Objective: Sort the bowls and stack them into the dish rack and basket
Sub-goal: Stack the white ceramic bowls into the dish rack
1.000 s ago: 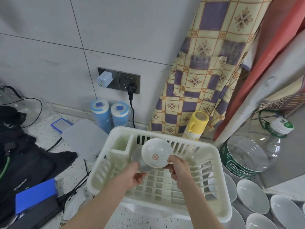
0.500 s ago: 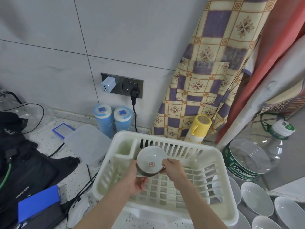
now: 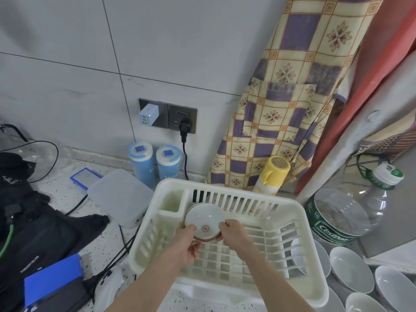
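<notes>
A white plastic dish rack (image 3: 299, 221) stands on the speckled counter in front of me. Inside its back left part, beside the cutlery compartment, small white bowls (image 3: 203, 218) stand on edge, stacked, their bases toward me; the front one has a red mark on its foot. My left hand (image 3: 188, 244) holds the stack's lower left rim. My right hand (image 3: 234, 234) pinches its right rim. Several more white bowls (image 3: 350, 269) lie on the counter to the right of the rack.
A large clear water bottle (image 3: 344, 212) lies right of the rack. Behind it stand a yellow-capped spray can (image 3: 275, 171) and two blue canisters (image 3: 153, 162). A lidded plastic box (image 3: 119, 195), cables, a black bag (image 3: 33, 226) and a blue box (image 3: 53, 276) crowd the left.
Both hands have lowered the bowls from above the rack down into its back left part, next to the cutlery compartment, and the view has shifted slightly.
</notes>
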`<action>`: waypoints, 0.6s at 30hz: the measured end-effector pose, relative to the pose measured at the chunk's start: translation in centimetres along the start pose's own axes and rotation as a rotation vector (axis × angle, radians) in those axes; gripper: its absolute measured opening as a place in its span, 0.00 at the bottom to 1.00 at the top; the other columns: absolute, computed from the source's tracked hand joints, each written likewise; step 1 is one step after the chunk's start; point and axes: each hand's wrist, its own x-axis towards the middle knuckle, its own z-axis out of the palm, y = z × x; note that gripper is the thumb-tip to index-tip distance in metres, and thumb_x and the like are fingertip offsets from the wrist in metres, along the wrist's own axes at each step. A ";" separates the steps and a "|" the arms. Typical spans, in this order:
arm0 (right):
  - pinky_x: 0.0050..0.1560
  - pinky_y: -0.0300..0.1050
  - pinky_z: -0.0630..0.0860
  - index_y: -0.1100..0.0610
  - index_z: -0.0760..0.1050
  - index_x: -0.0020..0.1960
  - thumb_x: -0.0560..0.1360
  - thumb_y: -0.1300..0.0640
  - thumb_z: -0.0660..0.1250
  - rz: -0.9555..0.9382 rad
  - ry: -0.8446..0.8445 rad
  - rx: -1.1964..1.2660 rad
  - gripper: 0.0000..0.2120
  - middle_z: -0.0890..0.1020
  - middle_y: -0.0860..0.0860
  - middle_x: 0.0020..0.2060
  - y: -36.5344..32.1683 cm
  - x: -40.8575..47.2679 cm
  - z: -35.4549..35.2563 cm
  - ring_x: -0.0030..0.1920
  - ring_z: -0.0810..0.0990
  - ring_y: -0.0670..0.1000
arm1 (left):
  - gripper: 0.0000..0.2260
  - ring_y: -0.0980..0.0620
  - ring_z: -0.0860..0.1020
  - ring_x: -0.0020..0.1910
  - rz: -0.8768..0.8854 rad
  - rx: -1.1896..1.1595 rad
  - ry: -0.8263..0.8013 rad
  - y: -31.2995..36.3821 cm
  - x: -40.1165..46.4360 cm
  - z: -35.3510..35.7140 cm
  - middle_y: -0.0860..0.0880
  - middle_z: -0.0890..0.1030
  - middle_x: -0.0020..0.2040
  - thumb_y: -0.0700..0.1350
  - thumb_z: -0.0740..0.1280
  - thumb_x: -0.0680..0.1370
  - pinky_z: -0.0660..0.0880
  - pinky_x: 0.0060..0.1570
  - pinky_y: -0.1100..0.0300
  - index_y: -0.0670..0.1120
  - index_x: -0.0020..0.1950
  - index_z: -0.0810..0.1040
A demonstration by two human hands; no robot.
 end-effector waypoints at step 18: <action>0.27 0.39 0.66 0.59 0.73 0.64 0.78 0.57 0.57 0.047 0.059 0.169 0.17 0.79 0.52 0.32 1.2 0.5 1.8 0.29 0.73 0.48 | 0.06 0.52 0.69 0.28 0.023 0.022 0.002 -0.3 1.5 -0.1 0.42 0.74 0.35 0.38 0.58 0.81 0.63 0.23 0.63 0.41 0.46 0.72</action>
